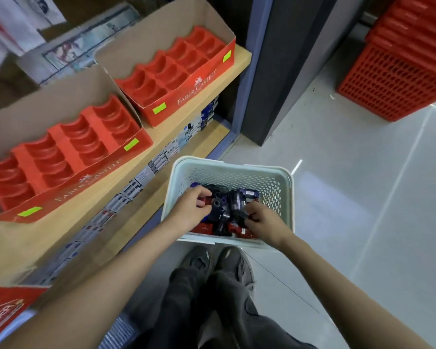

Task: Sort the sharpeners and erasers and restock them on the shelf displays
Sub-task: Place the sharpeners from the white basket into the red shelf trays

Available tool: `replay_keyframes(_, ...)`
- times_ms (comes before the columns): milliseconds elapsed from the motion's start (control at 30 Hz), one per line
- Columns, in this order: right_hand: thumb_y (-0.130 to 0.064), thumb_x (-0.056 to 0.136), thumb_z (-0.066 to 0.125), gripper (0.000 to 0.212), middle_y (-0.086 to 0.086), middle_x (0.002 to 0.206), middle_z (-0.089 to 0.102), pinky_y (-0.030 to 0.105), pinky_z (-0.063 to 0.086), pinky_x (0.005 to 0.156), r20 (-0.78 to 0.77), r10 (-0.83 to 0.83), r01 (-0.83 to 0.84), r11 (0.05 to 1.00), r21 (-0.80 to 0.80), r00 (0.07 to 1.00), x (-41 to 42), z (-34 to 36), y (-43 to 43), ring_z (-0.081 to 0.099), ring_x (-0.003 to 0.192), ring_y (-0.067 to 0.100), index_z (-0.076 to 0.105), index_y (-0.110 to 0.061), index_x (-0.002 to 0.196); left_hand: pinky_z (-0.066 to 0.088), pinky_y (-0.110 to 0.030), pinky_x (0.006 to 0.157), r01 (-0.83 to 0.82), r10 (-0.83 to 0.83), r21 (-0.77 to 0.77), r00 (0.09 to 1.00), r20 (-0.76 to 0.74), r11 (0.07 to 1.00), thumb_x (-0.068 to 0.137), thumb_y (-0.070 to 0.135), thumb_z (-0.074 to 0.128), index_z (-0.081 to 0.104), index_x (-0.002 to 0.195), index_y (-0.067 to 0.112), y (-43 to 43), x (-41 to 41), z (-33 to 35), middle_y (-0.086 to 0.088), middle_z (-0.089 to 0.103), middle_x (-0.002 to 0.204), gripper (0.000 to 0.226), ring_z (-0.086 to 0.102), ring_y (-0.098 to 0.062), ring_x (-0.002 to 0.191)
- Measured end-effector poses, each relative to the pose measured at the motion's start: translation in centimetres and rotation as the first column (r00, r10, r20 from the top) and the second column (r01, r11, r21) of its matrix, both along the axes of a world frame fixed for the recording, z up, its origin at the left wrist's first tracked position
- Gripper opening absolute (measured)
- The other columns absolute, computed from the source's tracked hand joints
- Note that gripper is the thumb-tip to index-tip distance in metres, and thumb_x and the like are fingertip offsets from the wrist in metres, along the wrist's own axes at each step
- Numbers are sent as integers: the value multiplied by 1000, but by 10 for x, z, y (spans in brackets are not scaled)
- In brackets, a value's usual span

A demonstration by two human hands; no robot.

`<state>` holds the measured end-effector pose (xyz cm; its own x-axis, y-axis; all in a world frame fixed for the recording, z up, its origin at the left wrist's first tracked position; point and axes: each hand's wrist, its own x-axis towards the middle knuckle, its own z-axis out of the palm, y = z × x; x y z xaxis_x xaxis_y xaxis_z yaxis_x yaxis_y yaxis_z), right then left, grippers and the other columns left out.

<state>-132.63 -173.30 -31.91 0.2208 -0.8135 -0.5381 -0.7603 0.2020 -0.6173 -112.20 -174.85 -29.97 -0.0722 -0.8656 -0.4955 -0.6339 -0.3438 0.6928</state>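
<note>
Head view: sorting in basket [237, 165] beside shelf [233, 68], handy for restocking; pinching red piece [208, 200] with left grip [190, 210]; cannot tell right grip's [263, 222] hold.

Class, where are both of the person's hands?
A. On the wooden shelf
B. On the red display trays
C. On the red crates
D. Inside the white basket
D: the left hand and the right hand both reach among the small items in the white basket.
</note>
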Motion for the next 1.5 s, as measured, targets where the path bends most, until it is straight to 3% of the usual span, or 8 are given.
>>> replay_keyframes(167, -15, 87, 64, 48, 11, 134, 52, 32, 38, 103, -45, 30, -26, 995, 98, 999, 21, -60, -23, 48, 124, 26, 49, -10, 132, 43, -31, 97, 77, -78, 66, 997, 20, 995, 89, -1, 57, 51, 124, 9, -20, -6, -61, -8, 51, 131, 37, 50, -22, 117)
replay_keyframes(433, -52, 78, 66, 60, 8, 132, 36, 43, 34, 103, -356, 218, -201, 976, 85, 909, 37, -111, -28, 29, 124, 32, 50, -24, 129, 41, -37, 98, 207, -251, 201, 941, 225, 957, 83, 34, 70, 51, 128, 21, -43, -8, -120, -9, 46, 126, 50, 47, -28, 117)
replay_keyframes(600, -25, 76, 75, 42, 6, 107, 45, 31, 41, 86, -10, -170, 169, 973, 156, 985, 32, -101, -25, 43, 104, 24, 47, -20, 107, 43, -35, 88, -11, 3, 80, 995, 98, 997, 81, 26, 73, 53, 99, 19, -35, -14, -123, -5, 56, 108, 27, 52, -24, 106)
replay_keyframes(767, 4, 80, 67, 33, 3, 85, 53, 26, 49, 66, 439, -508, 407, 860, 308, 741, 26, -35, -23, 54, 72, 14, 43, -9, 99, 45, -25, 75, -203, 222, 105, 951, -217, 974, 89, 15, 62, 46, 102, 15, -19, -7, -76, -4, 57, 92, 21, 57, -20, 88)
replay_keyframes(967, -17, 90, 61, 32, 7, 103, 65, 34, 57, 76, 553, -466, 334, 884, 327, 691, 32, 50, -12, 68, 83, 16, 52, -16, 121, 50, -30, 81, -265, 288, 115, 871, -399, 957, 98, 20, 47, 55, 113, 18, 8, 1, 8, -7, 62, 102, 18, 62, -19, 88)
replay_keyframes(1200, -24, 92, 58, 13, -2, 83, 70, 20, 50, 65, 635, -259, 246, 963, 111, 728, 43, 141, -5, 65, 72, 8, 66, -16, 99, 37, -21, 40, -305, 278, -8, 877, -392, 952, 97, 23, 47, 46, 108, 12, 45, 29, 109, 0, 58, 91, 15, 53, -6, 44)
replay_keyframes(1333, -17, 90, 62, 12, -5, 61, 58, 20, 41, 52, 665, -117, 193, 980, -41, 738, 70, 180, -10, 51, 54, 9, 58, -9, 98, 40, -21, 47, -367, 321, -69, 877, -356, 927, 96, 11, 48, 48, 99, 25, 65, 60, 162, 0, 55, 94, 15, 54, -7, 52)
replay_keyframes(1500, -10, 89, 63, 20, 3, 77, 60, 18, 45, 53, 621, 74, 65, 978, -199, 780, 124, 208, -25, 54, 54, 7, 54, -3, 106, 41, -21, 84, -387, 346, -320, 921, -178, 865, 88, 8, 61, 51, 110, 24, 87, 118, 200, 2, 56, 107, 29, 55, -10, 95)
